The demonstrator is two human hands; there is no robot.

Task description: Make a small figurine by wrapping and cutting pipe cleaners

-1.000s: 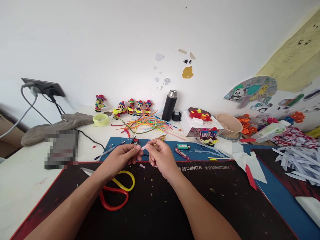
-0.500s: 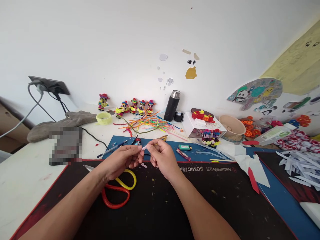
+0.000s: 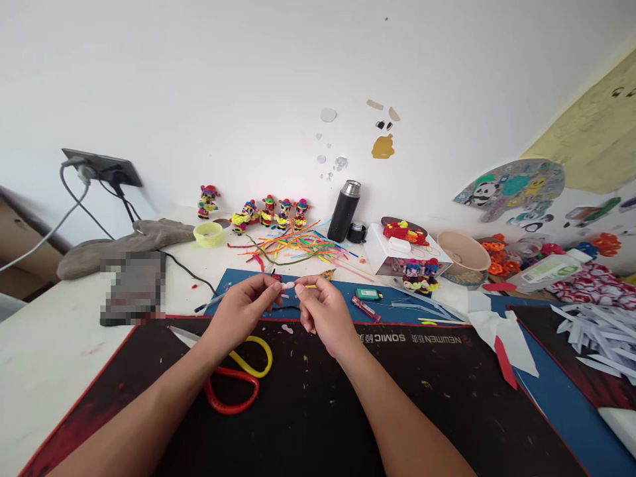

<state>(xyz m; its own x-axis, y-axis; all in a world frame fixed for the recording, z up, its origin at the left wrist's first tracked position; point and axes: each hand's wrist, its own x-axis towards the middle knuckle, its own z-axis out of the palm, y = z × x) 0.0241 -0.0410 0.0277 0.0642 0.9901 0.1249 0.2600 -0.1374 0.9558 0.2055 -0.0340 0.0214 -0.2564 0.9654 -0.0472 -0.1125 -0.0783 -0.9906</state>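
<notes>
Between the fingertips of both hands is a small pale pink piece [image 3: 288,286], pinched at its left end by my left hand [image 3: 247,306] and at its right end by my right hand [image 3: 322,308]. Both hands are closed in a pinch over the far edge of the black mat [image 3: 308,397]. A similar pale pink piece [image 3: 287,328] lies on the mat just below them. Scissors with red and yellow handles [image 3: 232,392] rest partly under my left wrist, their blades pointing left.
Behind the hands lie colourful pipe cleaners [image 3: 293,246], small figures [image 3: 268,212] and a black flask [image 3: 344,212]. A blurred dark object [image 3: 134,288] is at left. Paper strips [image 3: 601,338] and a white box [image 3: 392,255] stand right.
The hands have drawn slightly apart, and more of the pale pink piece shows between the fingertips. My left hand's fingers are curled in more. The view has shifted a little.
</notes>
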